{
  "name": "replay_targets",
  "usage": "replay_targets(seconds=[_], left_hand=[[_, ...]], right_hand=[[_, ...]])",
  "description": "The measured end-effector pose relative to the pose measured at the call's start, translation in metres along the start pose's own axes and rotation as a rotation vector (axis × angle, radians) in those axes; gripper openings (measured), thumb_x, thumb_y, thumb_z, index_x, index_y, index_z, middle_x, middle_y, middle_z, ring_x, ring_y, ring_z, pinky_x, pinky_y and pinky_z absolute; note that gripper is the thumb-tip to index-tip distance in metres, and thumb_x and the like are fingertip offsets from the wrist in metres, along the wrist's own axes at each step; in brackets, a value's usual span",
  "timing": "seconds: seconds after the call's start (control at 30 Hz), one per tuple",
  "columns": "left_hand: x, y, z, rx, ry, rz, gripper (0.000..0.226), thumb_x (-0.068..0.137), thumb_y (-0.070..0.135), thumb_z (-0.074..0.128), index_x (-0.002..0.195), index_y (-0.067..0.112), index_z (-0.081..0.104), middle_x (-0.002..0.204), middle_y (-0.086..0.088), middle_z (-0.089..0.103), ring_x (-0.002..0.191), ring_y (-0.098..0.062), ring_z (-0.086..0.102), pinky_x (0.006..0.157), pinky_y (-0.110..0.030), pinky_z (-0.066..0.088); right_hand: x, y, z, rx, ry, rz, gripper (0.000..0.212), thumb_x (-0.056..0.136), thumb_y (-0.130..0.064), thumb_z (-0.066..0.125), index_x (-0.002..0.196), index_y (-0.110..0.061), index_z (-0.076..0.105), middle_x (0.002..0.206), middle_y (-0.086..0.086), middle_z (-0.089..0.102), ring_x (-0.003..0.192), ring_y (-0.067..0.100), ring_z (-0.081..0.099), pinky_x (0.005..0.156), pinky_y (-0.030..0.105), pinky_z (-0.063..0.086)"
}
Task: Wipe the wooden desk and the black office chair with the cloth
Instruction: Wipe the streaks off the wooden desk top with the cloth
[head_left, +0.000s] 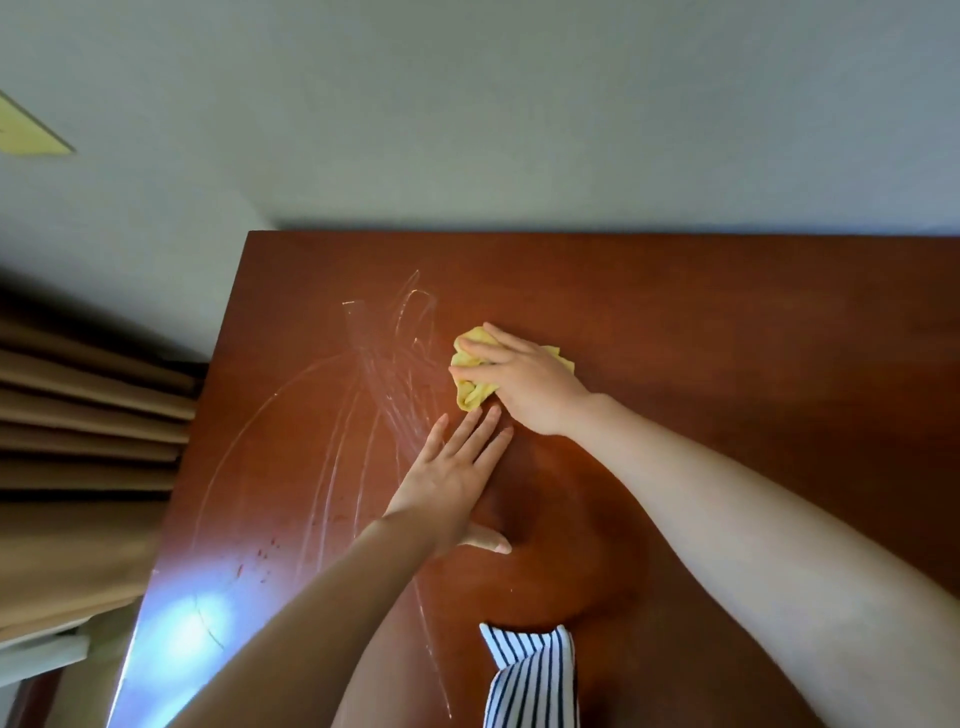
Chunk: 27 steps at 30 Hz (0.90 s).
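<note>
Cloth (475, 376): yellow and bunched into a wad. It lies under my right fingers, pressed on the desk. Its near end is just beside my left fingertips; I cannot tell whether they touch.
Right hand (524, 382): the fingers curl over the wad, gripping it and bearing down. I judge the bunching gives a thick pad to push on.
Left hand (449, 480): released, holding nothing. The fingers are straight and close together, the palm is flat on the wood, and the thumb points back toward me. It looks placed as a brace for the reach across.
Desk (753, 338): reddish wood. It looks unmarked on the wrist side of my right fingers.
Streaks (395, 358): pale smeared arcs fan out beyond and beside my left fingers and end near my right fingertips. I take this for the patch already wiped.
Black office chair: not on my feed.
Progress: my guess is the desk is partly done and the chair untouched.
</note>
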<state>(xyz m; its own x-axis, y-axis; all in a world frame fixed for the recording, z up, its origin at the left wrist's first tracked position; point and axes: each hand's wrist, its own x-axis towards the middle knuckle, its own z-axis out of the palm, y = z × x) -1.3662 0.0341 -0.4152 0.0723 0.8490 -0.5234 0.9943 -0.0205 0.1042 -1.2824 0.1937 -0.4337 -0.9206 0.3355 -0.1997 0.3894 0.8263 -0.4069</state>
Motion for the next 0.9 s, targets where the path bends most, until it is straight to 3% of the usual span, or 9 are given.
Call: replay_targets(seconds=[0.13,0.3,0.43,0.5,0.57,0.6,0.7,0.77,0.9], left_hand=[[-0.020,-0.002,0.001,-0.202,0.164,0.037,0.077,0.087,0.066,0.043,0.149,0.022,0.026,0.158,0.003,0.019,0.145,-0.014,0.010,0.116,-0.028,0.001],[-0.042,0.014,0.003,-0.553,0.374,-0.080,0.033,0.094,0.039,0.055,0.115,0.015,0.065,0.119,0.002,0.062,0.115,-0.019,0.046,0.098,-0.029,0.033],[-0.059,0.028,0.002,-0.897,0.272,-0.249,0.032,0.093,0.037,0.057,0.083,0.007,0.059,0.069,0.001,0.057,0.060,-0.014,0.049,0.052,-0.024,0.039],[-0.067,0.033,0.000,-0.968,0.195,-0.301,0.032,0.091,0.042,0.056,0.077,0.013,0.053,0.063,0.005,0.051,0.051,-0.010,0.042,0.043,-0.020,0.031],[-0.075,0.037,-0.001,-1.006,0.161,-0.297,0.032,0.089,0.048,0.057,0.081,0.018,0.055,0.067,0.008,0.053,0.058,-0.006,0.047,0.046,-0.018,0.033],[-0.079,0.038,-0.003,-1.035,0.164,-0.280,0.032,0.088,0.051,0.057,0.086,0.018,0.057,0.072,0.009,0.055,0.063,-0.004,0.050,0.048,-0.016,0.034],[-0.100,0.040,-0.008,-1.135,0.253,-0.133,0.027,0.087,0.046,0.063,0.099,0.023,0.059,0.093,0.014,0.060,0.085,-0.002,0.055,0.062,-0.004,0.039],[-0.116,0.039,-0.008,-1.108,0.347,0.017,0.034,0.083,0.041,0.069,0.111,0.026,0.057,0.111,0.013,0.056,0.103,-0.001,0.052,0.079,-0.002,0.036],[-0.135,0.038,-0.012,-1.028,0.435,0.219,0.066,0.077,0.037,0.077,0.134,0.027,0.046,0.130,0.013,0.041,0.119,0.000,0.044,0.099,-0.008,0.031]], right_hand=[[-0.042,-0.025,0.013,0.089,0.038,0.144,0.057,0.096,0.000,0.038,0.141,-0.034,0.042,0.156,-0.012,0.022,0.146,0.014,0.006,0.114,0.033,0.020],[-0.089,-0.067,0.034,0.220,0.090,0.346,0.048,0.095,-0.006,0.043,0.135,-0.031,0.051,0.152,-0.015,0.030,0.143,0.015,0.017,0.113,0.038,0.025],[-0.122,-0.101,0.044,0.443,0.170,0.478,0.037,0.095,-0.006,0.048,0.127,-0.021,0.061,0.139,-0.005,0.051,0.129,0.019,0.043,0.105,0.032,0.036],[-0.138,-0.118,0.044,0.642,0.291,0.592,0.031,0.094,-0.009,0.052,0.120,-0.018,0.066,0.111,-0.005,0.067,0.099,0.012,0.061,0.081,0.016,0.047],[-0.152,-0.134,0.041,0.729,0.372,0.715,0.031,0.095,-0.013,0.049,0.119,-0.023,0.065,0.086,-0.012,0.066,0.072,0.004,0.058,0.060,0.010,0.042],[-0.156,-0.138,0.039,0.767,0.414,0.753,0.032,0.095,-0.014,0.047,0.120,-0.025,0.064,0.083,-0.011,0.065,0.070,0.004,0.057,0.062,0.012,0.042],[-0.166,-0.159,0.027,1.203,0.660,0.835,0.023,0.098,-0.018,0.047,0.111,-0.028,0.064,0.092,-0.006,0.070,0.085,0.008,0.067,0.077,0.026,0.053],[-0.169,-0.173,0.013,1.569,0.831,0.865,0.018,0.098,-0.019,0.050,0.092,-0.032,0.061,0.086,-0.007,0.072,0.080,0.007,0.070,0.067,0.026,0.056],[-0.174,-0.184,-0.012,1.906,0.900,0.758,0.021,0.098,-0.025,0.049,0.114,-0.020,0.062,0.102,0.005,0.073,0.093,0.019,0.070,0.067,0.033,0.057]])
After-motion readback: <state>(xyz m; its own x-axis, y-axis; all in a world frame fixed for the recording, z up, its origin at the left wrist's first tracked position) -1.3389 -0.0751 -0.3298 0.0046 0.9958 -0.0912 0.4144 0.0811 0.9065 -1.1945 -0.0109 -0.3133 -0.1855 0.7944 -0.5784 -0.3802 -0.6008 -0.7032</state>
